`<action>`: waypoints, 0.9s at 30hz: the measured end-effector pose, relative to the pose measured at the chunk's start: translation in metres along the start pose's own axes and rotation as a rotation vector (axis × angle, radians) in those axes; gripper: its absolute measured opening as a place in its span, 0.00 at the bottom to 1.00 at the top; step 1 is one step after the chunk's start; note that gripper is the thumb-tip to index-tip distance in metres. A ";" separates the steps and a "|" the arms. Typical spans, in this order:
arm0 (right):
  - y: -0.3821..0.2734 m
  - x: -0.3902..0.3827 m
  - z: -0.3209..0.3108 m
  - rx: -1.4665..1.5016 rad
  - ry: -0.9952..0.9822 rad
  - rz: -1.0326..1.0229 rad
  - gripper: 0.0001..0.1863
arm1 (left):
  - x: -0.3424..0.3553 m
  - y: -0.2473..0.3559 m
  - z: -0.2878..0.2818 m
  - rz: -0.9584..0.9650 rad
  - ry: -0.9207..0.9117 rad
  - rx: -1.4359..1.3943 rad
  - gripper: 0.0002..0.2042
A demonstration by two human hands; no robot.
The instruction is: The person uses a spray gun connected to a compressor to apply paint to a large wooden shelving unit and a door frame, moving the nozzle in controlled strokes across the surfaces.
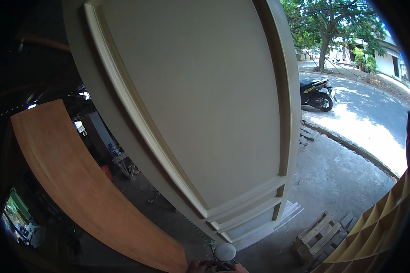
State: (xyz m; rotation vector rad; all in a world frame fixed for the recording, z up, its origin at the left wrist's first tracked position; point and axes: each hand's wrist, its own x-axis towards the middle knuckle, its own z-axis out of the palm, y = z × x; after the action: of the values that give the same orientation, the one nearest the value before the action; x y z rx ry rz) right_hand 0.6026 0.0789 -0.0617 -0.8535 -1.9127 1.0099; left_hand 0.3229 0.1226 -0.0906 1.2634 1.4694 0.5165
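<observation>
At the bottom edge of the head view, my left hand (196, 266) and my right hand (236, 269) are close together, mostly cut off by the frame. Both have their fingers curled at a dark tool (217, 265) between them; its kind is hard to make out. Just beyond it is a round pale top (225, 252), perhaps a cup lid on the tool. A thin dark hose or cord runs beside it. In front of me rises a tall cream-coloured panel (200, 100) with raised mouldings, like a door or cabinet front. My hands are apart from its lower end.
A long reddish-brown wooden board (86, 173) slants along the left. Pallet-like wood (321, 234) lies on the concrete floor at lower right, near a yellowish lattice frame (373, 232). A motorcycle (318, 94) is parked on the sunlit road. A cluttered workbench (126, 164) stands behind.
</observation>
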 end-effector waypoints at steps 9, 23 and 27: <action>0.027 -0.039 0.036 -0.068 0.150 -0.209 0.39 | -0.012 0.006 0.010 -0.016 -0.030 -0.038 0.14; -0.031 -0.034 0.009 0.084 0.034 0.219 0.27 | -0.040 0.037 0.005 -0.123 0.014 0.132 0.15; -0.038 -0.033 0.003 0.072 0.061 0.213 0.26 | -0.048 0.059 0.017 0.051 -0.061 0.044 0.13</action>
State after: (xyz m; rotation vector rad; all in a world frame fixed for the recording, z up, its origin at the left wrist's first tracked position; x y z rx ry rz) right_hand 0.6083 0.0334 -0.0410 -1.0509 -1.7497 1.1580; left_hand 0.3561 0.0952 -0.0256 1.3426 1.4077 0.4773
